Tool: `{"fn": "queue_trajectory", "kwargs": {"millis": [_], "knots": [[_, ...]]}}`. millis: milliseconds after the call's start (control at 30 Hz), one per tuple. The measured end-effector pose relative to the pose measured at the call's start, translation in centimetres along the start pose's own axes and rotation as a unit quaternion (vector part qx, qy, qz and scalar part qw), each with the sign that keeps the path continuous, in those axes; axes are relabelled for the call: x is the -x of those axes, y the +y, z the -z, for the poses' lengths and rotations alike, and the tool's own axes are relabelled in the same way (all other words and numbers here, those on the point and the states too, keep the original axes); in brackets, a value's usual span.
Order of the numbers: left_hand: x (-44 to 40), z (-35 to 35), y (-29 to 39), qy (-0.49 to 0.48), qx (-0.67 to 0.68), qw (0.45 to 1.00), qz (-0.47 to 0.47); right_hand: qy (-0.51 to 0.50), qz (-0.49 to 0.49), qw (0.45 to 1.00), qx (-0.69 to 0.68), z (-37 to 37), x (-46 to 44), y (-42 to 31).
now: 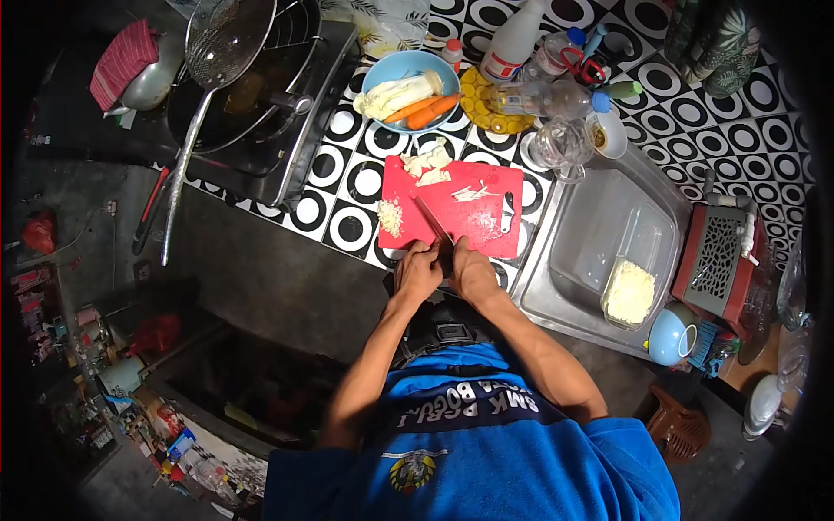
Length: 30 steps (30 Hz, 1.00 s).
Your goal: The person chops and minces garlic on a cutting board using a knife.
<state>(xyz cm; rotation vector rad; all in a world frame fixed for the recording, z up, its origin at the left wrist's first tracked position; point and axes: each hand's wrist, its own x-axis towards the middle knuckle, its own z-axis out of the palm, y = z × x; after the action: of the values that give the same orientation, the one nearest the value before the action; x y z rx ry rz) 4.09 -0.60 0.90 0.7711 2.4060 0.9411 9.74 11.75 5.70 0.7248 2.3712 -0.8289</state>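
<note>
My right hand (473, 271) is closed around the dark handle of a knife (434, 219) at the near edge of a red cutting board (486, 178). The blade points away over the board, tilted to the left. My left hand (418, 273) is beside it, fingers curled in by the handle; whether they grip it is hidden. Finely chopped pale bits (390, 217) lie at the board's left edge. Larger pale pieces (427, 161) are at the far side, with thin pale strips (470, 193) nearer the middle.
Beyond the board, a blue bowl (400, 65) holds pale leafy cabbage and carrots. Bottles (556, 100) and a glass mug (560, 148) stand right of it. A metal sink (573, 226) contains a clear container of pale food (628, 293). Left is a stove (326, 87) with a pan and long-handled strainer (228, 43).
</note>
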Motion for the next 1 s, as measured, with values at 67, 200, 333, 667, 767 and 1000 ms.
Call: {"fn": "queue_trajectory", "kwargs": {"millis": [67,200,333,667,767,1000], "knots": [[0.2,0.2,-0.3,0.007,0.025,1.0,0.003,-0.008,-0.009,1.0,0.011,0.0,0.1,-0.2],[-0.3,0.5,-1.1,0.038,0.066,0.997,-0.003,-0.004,-0.003,1.0,0.005,-0.2,0.0,-0.1],[-0.8,0.2,-1.5,0.061,0.057,0.996,-0.021,0.012,-0.008,1.0,-0.002,0.5,0.0,-0.7],[-2.8,0.0,-0.8,0.077,0.02,0.996,-0.039,-0.011,-0.033,0.999,0.003,-0.1,-0.3,-0.6],[-3.0,-0.1,-0.8,0.071,0.015,0.997,-0.032,-0.005,-0.046,0.999,-0.01,-0.3,-0.1,-0.9],[-2.3,0.5,-0.1,0.064,-0.048,0.997,-0.01,0.018,-0.022,0.999,-0.028,-0.5,-0.2,-0.8]]}}
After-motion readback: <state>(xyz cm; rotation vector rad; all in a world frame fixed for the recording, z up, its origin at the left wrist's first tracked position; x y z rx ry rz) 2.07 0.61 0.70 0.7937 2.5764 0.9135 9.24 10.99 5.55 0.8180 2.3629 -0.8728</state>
